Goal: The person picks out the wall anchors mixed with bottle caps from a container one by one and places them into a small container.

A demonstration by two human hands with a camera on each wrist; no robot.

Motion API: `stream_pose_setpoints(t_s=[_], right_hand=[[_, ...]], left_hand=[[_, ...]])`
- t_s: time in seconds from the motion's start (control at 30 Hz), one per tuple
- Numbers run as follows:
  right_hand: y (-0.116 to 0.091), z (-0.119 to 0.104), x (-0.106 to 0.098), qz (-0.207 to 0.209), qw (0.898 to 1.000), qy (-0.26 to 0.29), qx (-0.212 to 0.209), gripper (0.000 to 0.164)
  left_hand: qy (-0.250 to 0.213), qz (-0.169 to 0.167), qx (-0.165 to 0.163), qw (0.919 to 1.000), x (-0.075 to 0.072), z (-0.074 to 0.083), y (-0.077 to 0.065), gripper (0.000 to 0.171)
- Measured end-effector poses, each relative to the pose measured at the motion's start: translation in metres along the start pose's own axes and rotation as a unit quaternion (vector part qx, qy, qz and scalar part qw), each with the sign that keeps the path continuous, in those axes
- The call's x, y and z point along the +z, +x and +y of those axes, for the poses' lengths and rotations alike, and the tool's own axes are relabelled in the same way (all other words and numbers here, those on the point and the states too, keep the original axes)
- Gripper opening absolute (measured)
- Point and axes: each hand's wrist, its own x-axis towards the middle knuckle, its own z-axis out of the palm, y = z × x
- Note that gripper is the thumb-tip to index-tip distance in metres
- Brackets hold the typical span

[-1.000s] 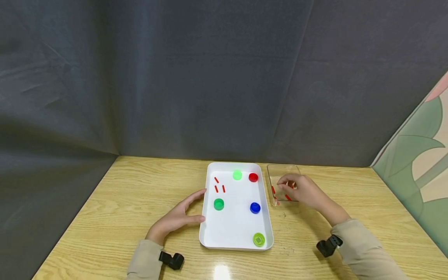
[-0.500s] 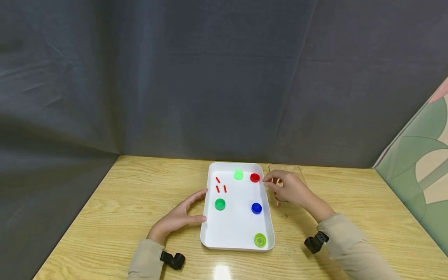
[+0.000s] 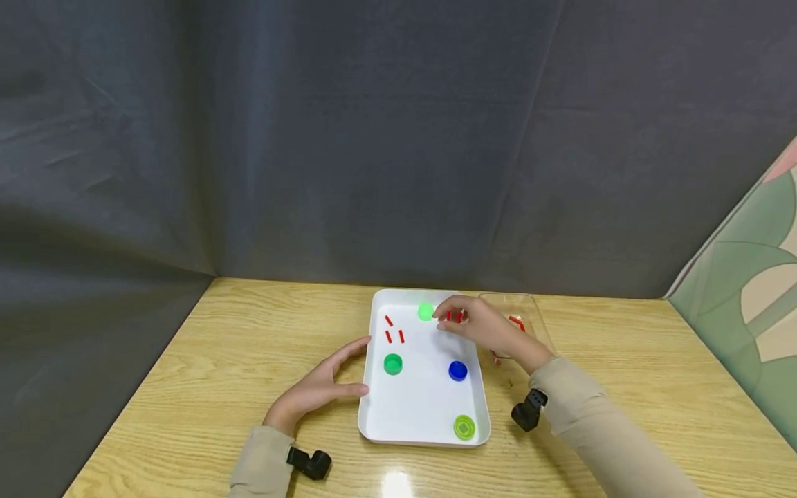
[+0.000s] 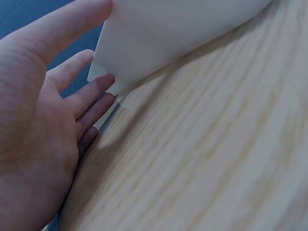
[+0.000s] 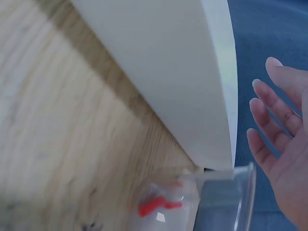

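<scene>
A white tray (image 3: 411,408) lies on the table. It holds three short red sticks (image 3: 389,337), a dark green cap (image 3: 393,364), a light green cap (image 3: 425,311), a blue cap (image 3: 457,371) and a yellow-green cap (image 3: 463,427). My left hand (image 3: 317,387) spreads thumb and fingers against the tray's left side; in the left wrist view the palm holds nothing. Over the tray's far right part hovers my right hand (image 3: 476,325), thumb and forefinger near each other. Red shows through its finger gap, where the red cap sits. I cannot tell whether these fingertips pinch anything.
Right of the tray stands a clear plastic box (image 3: 538,315) with several red pieces (image 5: 153,205) inside, partly behind the right forearm. A dark curtain (image 3: 373,152) closes off the back of the wooden table (image 3: 261,325).
My right hand has risen out of the clear box and travelled left, over the tray's right rim to above its far part. The left hand stays against the tray's side.
</scene>
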Motion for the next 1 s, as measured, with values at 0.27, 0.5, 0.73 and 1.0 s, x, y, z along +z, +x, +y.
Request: stream_pose_setpoints(t_s=[0.27,0.5,0.73,1.0], right_hand=[[0.024,-0.005,0.008,-0.046,0.998,0.035,-0.036,0.020],[0.043,-0.010,0.013,-0.109,0.993,0.047,-0.020,0.026],[0.054,-0.010,0.024,-0.124,0.991,0.054,0.002,0.025],[0.068,-0.005,0.036,-0.132,0.989,0.070,0.010,0.026]], left_hand=[[0.001,0.003,-0.009,1.0000,0.000,0.001,-0.001,0.082],[0.004,0.010,-0.007,0.9999,0.000,-0.001,-0.001,0.081],[0.008,0.010,-0.009,0.9999,-0.001,-0.002,-0.003,0.081],[0.012,0.009,-0.004,0.9999,-0.004,0.000,-0.003,0.080]])
